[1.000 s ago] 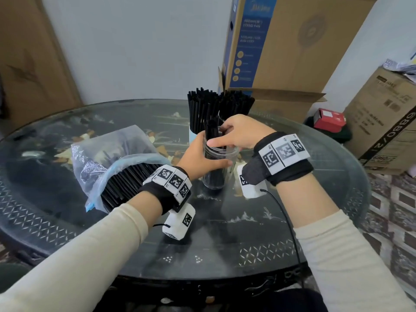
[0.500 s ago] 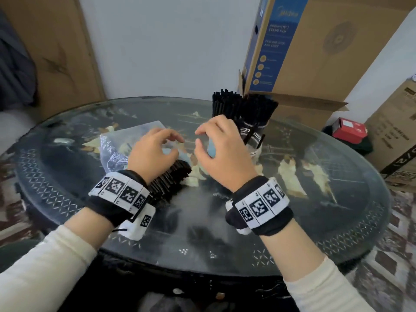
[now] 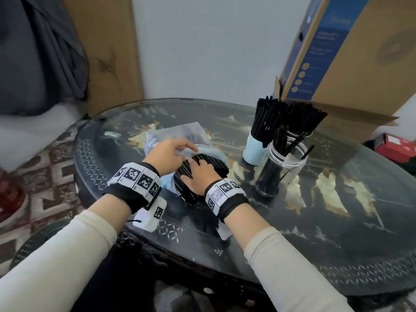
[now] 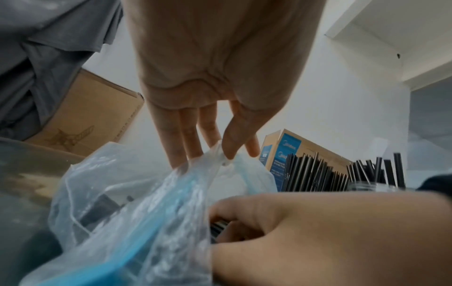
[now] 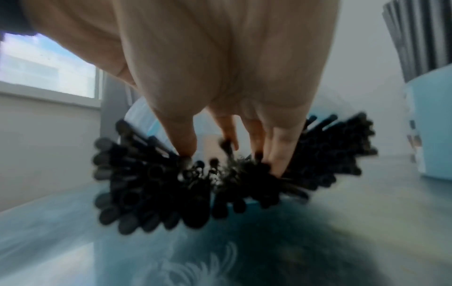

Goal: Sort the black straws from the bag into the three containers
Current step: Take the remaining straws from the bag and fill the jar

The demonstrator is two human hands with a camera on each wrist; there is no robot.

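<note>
A clear plastic bag (image 3: 180, 134) (image 4: 122, 212) lies on the round dark table, with a bundle of black straws (image 3: 213, 165) (image 5: 151, 183) sticking out of its mouth. My left hand (image 3: 189, 147) (image 4: 227, 154) pinches the bag's rim and lifts it. My right hand (image 3: 191, 170) (image 5: 229, 154) lies on the bundle, thumb and fingertips dug in among the straw ends. To the right stand a light blue cup (image 3: 254, 149) (image 5: 435, 125) full of straws and a clear jar (image 3: 279, 176) with some straws. A third bunch of straws (image 3: 304, 120) rises behind them; its container is hidden.
A tall cardboard fan box (image 3: 351, 52) stands behind the containers, and a red box (image 3: 396, 147) sits beyond the table at the right. Grey cloth (image 3: 40, 52) hangs at the far left. The table's near edge (image 3: 180, 244) runs under my wrists.
Both hands have left the clear jar and moved left to the bag. The left now pinches the bag's rim and the right has come down on the straw bundle.
</note>
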